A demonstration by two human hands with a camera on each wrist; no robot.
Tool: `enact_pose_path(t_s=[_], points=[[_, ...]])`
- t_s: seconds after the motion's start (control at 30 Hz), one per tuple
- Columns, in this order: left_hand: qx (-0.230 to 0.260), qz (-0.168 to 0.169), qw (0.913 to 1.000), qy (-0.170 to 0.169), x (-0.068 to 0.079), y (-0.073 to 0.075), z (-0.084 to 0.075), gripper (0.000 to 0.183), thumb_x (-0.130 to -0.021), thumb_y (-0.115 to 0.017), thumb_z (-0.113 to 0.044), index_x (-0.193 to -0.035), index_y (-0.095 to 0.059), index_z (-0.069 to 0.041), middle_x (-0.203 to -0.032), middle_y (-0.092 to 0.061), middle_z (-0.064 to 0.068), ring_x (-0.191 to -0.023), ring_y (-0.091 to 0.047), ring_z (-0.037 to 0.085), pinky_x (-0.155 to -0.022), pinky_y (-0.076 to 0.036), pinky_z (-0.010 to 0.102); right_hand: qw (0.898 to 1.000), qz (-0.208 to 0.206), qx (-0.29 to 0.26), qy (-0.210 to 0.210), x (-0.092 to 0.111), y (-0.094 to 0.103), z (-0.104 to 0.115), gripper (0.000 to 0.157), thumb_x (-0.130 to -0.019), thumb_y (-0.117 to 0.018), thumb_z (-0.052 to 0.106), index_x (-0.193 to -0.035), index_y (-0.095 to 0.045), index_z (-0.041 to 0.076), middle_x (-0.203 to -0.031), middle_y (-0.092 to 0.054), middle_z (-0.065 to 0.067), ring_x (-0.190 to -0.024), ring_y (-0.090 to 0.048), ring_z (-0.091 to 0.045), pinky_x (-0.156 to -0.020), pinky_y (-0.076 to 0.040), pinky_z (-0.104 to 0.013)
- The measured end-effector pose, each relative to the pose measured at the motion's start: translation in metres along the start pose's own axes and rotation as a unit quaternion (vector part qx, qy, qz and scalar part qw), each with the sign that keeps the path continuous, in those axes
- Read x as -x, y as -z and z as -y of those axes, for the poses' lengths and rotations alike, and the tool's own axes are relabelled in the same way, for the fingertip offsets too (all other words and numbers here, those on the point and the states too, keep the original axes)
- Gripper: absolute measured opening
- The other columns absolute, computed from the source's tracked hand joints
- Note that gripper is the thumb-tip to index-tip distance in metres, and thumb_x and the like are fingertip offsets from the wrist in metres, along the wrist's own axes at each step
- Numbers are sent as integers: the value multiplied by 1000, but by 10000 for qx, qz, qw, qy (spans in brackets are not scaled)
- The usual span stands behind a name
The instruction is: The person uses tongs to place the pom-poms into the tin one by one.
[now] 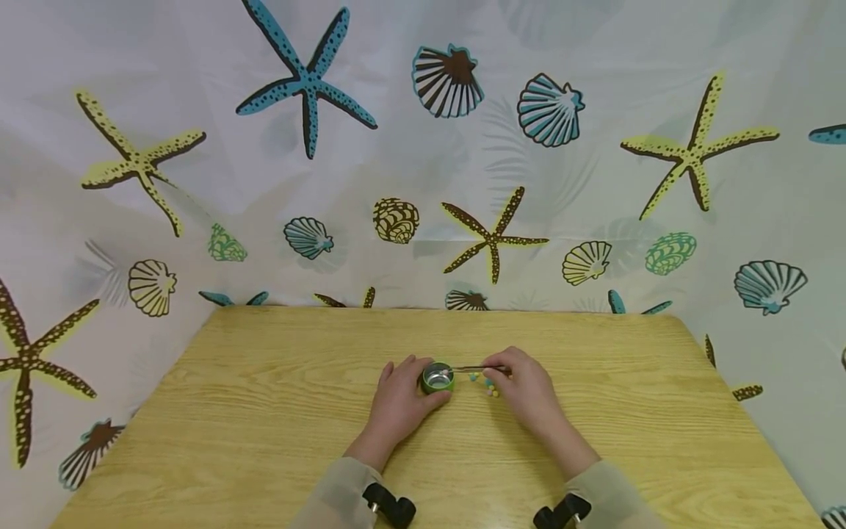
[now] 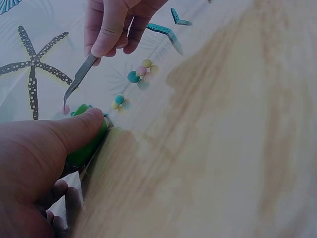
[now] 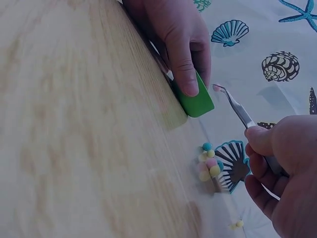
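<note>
My left hand [image 1: 401, 397] grips a small round green tin [image 3: 199, 105] on the table, thumb on the near side and fingers around the other. The tin's silvery inside faces up in the head view. With my right hand [image 1: 529, 389] I pinch a pair of metal tweezers [image 3: 238, 110] with bent tips. A small pink ball [image 3: 217, 88] is between those tips, by the tin's rim; in the head view the tips reach over the opening. Right of the tin, near my right hand, several small blue, yellow and pink balls [image 3: 212, 162] lie on the table.
The wooden table [image 1: 264, 397] runs back to a hanging cloth [image 1: 370, 169] printed with starfish and shells. Another yellow ball [image 3: 239, 223] lies apart from the group in the right wrist view. A black wrist mount [image 1: 390, 505] sits on each sleeve.
</note>
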State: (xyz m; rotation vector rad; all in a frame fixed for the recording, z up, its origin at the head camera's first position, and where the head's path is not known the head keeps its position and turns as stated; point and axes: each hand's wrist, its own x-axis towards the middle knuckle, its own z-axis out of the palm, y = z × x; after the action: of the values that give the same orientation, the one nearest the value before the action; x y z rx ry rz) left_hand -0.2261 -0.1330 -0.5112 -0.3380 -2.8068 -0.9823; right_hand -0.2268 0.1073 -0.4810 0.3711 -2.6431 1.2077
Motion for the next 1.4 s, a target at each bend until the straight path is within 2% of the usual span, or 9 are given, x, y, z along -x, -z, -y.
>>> enact_pose_path(t_s=[0.4,0.8,1.03,1.17,1.4], points=[[-17,-30,10000,-55,1,0,2,66,-96,-89,-39,-147,-67,-2,-149,-66,20,-153,-48,42,-132,-21,65,9997,21,258,10,0,-5,-1,7,-104,-80,14,-108,-85,15,-99,-71,6,-95,-72,-18,-86,-60,-46],[-23,-37,10000,-64,0,0,1,65,-96,-89,-38,-146,-67,-2,-149,-67,20,-153,-49,43,-133,-20,65,9995,-57,284,116,-1,-5,-1,8,-102,-81,13,-107,-86,16,-99,-71,7,-92,-70,-15,-82,-58,-41],[47,-33,10000,-59,0,0,0,65,-96,-90,-37,-145,-68,-2,-148,-67,19,-153,-49,43,-132,-20,66,9998,-93,156,125,1,-1,0,9,-104,-80,13,-109,-86,17,-99,-71,7,-97,-73,-18,-85,-60,-44],[44,-11,10000,-6,0,-2,0,65,-96,-90,-38,-145,-68,-2,-148,-67,19,-153,-49,42,-133,-20,65,9998,-125,75,141,3,3,-1,11,-106,-77,13,-112,-85,15,-103,-72,5,-100,-74,-22,-88,-61,-47],[38,-52,10000,16,0,-2,1,66,-95,-91,-38,-146,-68,-3,-148,-67,19,-153,-49,42,-133,-20,65,9996,-222,-71,-144,2,11,-9,13,-109,-74,15,-118,-82,14,-117,-76,-2,-108,-74,-27,-93,-62,-50]])
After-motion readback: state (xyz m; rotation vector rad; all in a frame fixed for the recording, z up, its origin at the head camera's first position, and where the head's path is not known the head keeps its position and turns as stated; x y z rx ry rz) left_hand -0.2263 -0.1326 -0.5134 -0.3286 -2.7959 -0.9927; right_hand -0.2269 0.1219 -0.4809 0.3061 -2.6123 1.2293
